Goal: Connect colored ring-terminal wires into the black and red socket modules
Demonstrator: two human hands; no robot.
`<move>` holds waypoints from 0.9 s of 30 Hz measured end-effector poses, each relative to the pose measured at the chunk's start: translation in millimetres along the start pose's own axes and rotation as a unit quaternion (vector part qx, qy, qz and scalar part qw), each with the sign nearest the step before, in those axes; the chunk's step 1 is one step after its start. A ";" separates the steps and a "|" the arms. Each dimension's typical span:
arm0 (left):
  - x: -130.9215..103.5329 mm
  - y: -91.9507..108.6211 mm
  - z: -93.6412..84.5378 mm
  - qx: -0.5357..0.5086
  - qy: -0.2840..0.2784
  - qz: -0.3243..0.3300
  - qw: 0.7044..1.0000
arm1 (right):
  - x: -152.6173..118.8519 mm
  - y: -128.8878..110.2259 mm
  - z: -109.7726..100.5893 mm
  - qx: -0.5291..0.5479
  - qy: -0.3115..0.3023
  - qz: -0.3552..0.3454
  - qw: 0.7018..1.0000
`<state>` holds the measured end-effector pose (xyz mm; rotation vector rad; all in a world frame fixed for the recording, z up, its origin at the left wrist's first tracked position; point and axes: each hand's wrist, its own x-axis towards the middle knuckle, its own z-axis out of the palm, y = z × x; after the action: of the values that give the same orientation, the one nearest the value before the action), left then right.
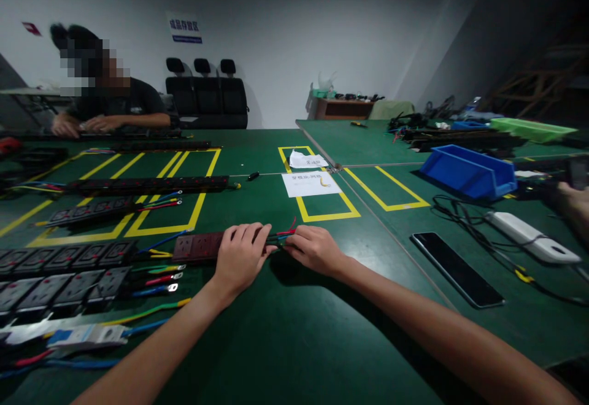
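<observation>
And here's the dark red socket strip, lying on the green table right before the wearer, its bare end pointing to nine o'clock from where the hands meet. The left hand is wrapped over its near-three-o'clock end, fingers together and clamped on the casing. Just beside it, the right hand has fingers bunched and pinched on the coloured wires coming out of that end; exactly where the fingertips bite is hidden. So it's wire handling at the strip's end, by the look of it, and any next move calls for a firm left hold and delicate right fingertips, without tugging the leads. Outward now: a white paper sheet at one o'clock, a blue bin at two, a phone between three and four. Over at nine, black socket strips line up with their leads, and between ten and eleven a co-worker sits, both hands low at the table's far side.
</observation>
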<state>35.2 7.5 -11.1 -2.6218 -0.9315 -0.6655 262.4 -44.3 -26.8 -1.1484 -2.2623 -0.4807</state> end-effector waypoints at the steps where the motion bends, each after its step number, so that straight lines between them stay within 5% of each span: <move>1: -0.1 0.1 -0.3 -0.001 0.004 0.002 1.000 | -1.5 1.7 -0.4 0.012 0.000 0.012 1.000; 10: -0.5 -4.7 -1.2 0.015 0.073 -0.032 0.997 | -11.5 27.8 -13.8 0.189 0.037 0.241 0.951; 17: -0.8 -3.9 -3.6 0.009 0.076 -0.041 0.996 | -5.9 22.2 -12.4 0.353 -0.049 0.299 0.885; 27: -0.7 -4.0 -3.3 0.010 0.076 -0.042 0.996 | -2.0 19.5 -3.5 0.453 -0.049 0.371 0.809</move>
<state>31.0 8.9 -8.2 -2.4861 -1.0015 -0.8585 280.5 -36.2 -24.1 -1.3440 -1.5318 0.8931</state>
